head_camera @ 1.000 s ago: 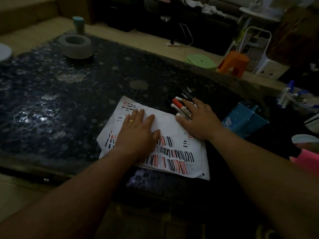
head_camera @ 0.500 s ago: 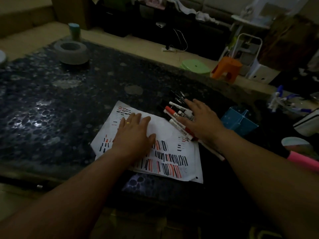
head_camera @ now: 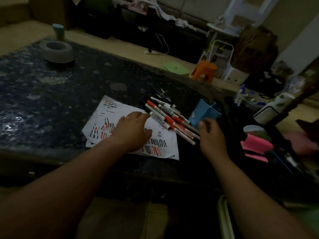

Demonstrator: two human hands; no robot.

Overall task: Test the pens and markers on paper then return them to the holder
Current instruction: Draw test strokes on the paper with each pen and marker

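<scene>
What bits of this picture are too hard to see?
Head view only:
- Marks on the paper under the left hand: covered by it.
- Print on the markers: too small.
- Inside of the blue holder: dark, partly behind the right hand.
- Pink object: blurred.

No readable text. White markers [head_camera: 170, 120] carry dark label print, too blurred to make out; paper [head_camera: 160, 135] shows only red and black test strokes.
</scene>
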